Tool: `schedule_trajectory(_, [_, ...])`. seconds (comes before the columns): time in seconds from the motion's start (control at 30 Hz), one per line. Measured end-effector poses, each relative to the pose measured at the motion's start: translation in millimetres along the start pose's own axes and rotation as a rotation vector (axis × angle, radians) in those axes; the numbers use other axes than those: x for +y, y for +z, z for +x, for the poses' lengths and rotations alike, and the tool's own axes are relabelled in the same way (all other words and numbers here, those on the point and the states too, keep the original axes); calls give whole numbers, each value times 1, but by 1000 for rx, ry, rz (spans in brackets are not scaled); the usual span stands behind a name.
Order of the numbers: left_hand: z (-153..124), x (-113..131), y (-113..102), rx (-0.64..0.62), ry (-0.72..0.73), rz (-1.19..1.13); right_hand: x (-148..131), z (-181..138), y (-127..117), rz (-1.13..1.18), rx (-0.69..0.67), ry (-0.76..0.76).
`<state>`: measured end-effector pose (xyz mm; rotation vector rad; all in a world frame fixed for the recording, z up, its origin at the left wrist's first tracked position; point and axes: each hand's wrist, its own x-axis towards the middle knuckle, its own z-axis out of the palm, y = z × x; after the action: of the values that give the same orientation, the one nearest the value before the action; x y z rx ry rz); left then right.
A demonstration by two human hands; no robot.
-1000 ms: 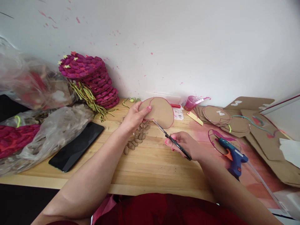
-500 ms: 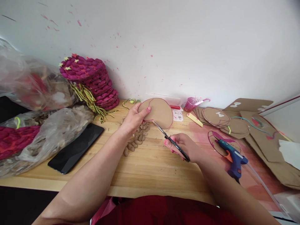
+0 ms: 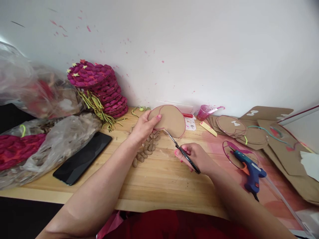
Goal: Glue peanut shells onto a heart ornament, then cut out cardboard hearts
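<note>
My left hand (image 3: 144,127) grips the left part of a rounded cardboard piece (image 3: 171,121) with a magenta line along its edge, thumb on top. In my right hand (image 3: 193,156) is a pair of scissors (image 3: 183,152) with black handles. The scissor tips touch the lower edge of the cardboard, close to my left thumb. A heap of peanuts in their shells (image 3: 148,147) lies on the wooden table (image 3: 159,179), partly beneath the cardboard and my left hand. How far the blades are parted is hard to make out.
Left: a stack of magenta peanut-covered discs (image 3: 99,86), plastic bags (image 3: 72,136) and a black phone (image 3: 83,157). Right: a blue glue gun (image 3: 250,169) on a cardboard disc, more cardboard rounds (image 3: 230,124), a pink cup (image 3: 203,112) and large cardboard sheets (image 3: 286,149). A wall (image 3: 199,49) stands behind.
The whole view has shifted slightly, so everything sits a little further right and lower. Both hands, the cardboard and the scissors keep nearly the same arrangement.
</note>
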<state>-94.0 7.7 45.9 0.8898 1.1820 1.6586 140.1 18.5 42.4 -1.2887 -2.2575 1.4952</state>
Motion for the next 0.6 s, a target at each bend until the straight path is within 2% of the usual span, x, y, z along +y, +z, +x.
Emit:
schedule_trajectory(0.13, [0,-3,-1,-12,-11,31,0,2,0,-8,-5,-13])
schedule_trajectory(0.4, [0,-5,-1,-29,1,64,1,-1,1,141,-89,15])
schedule_trajectory(0.6, [2,-8,-3,-28,21,65,1,-1,1,142,-87,18])
